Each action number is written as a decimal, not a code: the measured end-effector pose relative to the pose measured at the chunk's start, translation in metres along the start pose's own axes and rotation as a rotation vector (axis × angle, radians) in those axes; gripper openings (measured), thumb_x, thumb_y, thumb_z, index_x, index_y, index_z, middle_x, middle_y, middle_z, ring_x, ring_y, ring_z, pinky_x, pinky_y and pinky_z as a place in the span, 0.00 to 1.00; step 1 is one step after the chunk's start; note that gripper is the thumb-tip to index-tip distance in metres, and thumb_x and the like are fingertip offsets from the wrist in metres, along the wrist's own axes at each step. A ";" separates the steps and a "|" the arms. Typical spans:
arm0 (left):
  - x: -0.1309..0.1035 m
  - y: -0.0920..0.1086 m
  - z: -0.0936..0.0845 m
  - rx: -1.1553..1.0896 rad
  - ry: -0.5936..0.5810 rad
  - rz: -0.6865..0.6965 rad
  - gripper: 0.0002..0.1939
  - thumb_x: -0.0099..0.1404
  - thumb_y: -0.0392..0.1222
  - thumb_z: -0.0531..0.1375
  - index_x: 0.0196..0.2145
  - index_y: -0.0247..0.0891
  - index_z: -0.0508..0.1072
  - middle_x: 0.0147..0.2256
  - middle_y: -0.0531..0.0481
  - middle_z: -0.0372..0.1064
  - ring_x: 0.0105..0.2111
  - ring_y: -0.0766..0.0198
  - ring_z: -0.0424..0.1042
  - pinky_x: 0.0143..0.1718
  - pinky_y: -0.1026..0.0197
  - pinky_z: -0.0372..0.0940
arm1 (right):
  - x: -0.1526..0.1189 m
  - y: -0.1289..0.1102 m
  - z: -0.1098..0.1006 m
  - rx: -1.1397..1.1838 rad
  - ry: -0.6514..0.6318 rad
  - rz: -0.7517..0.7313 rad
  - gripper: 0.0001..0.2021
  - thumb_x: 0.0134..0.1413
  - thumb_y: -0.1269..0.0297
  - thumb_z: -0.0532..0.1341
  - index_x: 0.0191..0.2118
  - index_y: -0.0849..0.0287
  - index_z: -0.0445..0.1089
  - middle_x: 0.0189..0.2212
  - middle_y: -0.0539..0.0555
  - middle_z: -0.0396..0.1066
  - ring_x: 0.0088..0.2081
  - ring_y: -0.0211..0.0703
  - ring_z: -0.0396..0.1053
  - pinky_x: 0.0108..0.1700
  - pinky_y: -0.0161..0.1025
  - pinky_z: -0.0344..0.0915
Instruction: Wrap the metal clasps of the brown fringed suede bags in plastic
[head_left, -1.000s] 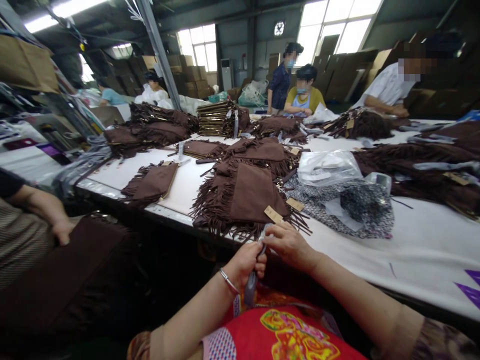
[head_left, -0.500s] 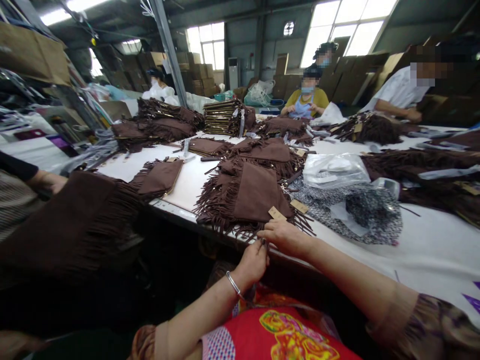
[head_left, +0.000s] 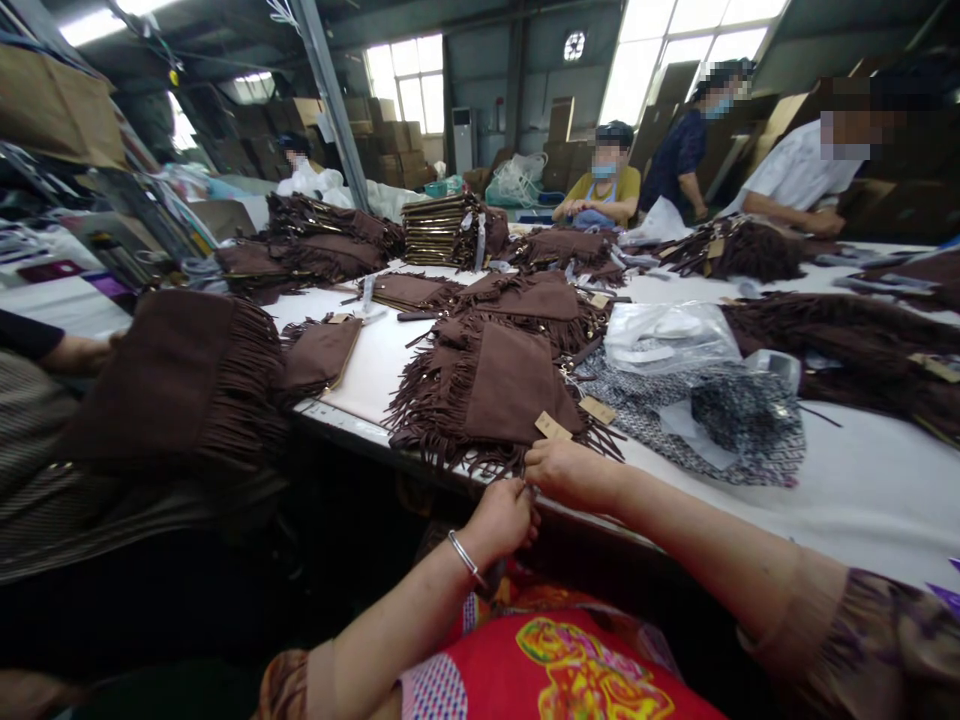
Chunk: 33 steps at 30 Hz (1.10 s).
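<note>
Close to the wearer's red apron (head_left: 570,670), the left hand (head_left: 504,515) is curling its fingers into a fist around a small dark piece (head_left: 530,492), just off the table's near edge. The right hand (head_left: 566,472) is bending its fingers inward and meeting the left at the fingertips; whether they are pinching the piece, I cannot tell. Just beyond, a brown fringed bag (head_left: 510,385) is lying flat on the white-topped table (head_left: 862,490), its fringe spilling over the edge, with cardboard tags (head_left: 553,427) resting at its near right corner. To its right, a clear plastic bag (head_left: 671,340) is resting against a black-and-white knit item (head_left: 742,440).

At left, a co-worker's hand (head_left: 82,352) is holding up a large fringed piece (head_left: 165,380), partly covering a smaller pouch (head_left: 322,355). Farther back, a neat stack of pouches (head_left: 439,230) is standing among loose brown heaps, and people are sitting or standing along the far side — beyond them, cartons (head_left: 390,140) are lining the wall under bright windows (head_left: 409,85).

The fingers are hiding most of the dark piece, shadow is swallowing the space beneath the table, and the frame is cutting off the left co-worker's body.
</note>
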<state>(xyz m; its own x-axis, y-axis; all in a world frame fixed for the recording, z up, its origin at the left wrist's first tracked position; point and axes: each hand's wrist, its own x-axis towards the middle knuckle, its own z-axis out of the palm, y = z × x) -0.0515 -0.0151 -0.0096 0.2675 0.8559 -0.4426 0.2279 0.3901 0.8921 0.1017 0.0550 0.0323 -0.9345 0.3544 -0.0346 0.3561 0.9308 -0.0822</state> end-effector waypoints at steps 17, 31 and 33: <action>0.015 0.003 -0.011 -0.625 -0.300 -0.254 0.12 0.63 0.49 0.57 0.30 0.38 0.61 0.19 0.62 0.48 0.14 0.77 0.39 0.15 0.72 0.36 | -0.026 -0.011 0.023 -0.085 0.328 0.084 0.08 0.63 0.63 0.56 0.38 0.61 0.71 0.36 0.56 0.71 0.40 0.46 0.63 0.44 0.41 0.60; 0.006 0.013 -0.004 -0.447 -0.189 -0.213 0.13 0.58 0.50 0.57 0.30 0.37 0.65 0.19 0.63 0.51 0.15 0.77 0.41 0.16 0.69 0.37 | -0.183 -0.002 0.018 -0.032 0.979 0.895 0.13 0.56 0.65 0.60 0.47 0.57 0.73 0.49 0.59 0.71 0.50 0.51 0.69 0.55 0.49 0.64; 0.011 0.009 -0.003 -0.388 -0.114 -0.195 0.14 0.57 0.53 0.57 0.30 0.37 0.65 0.19 0.63 0.51 0.15 0.76 0.42 0.16 0.69 0.38 | -0.224 0.021 0.012 -0.003 1.129 1.210 0.15 0.55 0.61 0.59 0.46 0.60 0.74 0.44 0.59 0.74 0.45 0.50 0.71 0.50 0.48 0.67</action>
<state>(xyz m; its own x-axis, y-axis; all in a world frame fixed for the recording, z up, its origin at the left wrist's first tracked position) -0.0497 -0.0011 -0.0066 0.3608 0.7194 -0.5935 -0.0783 0.6575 0.7494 0.3191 -0.0059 0.0258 0.3358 0.7076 0.6217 0.8334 0.0845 -0.5462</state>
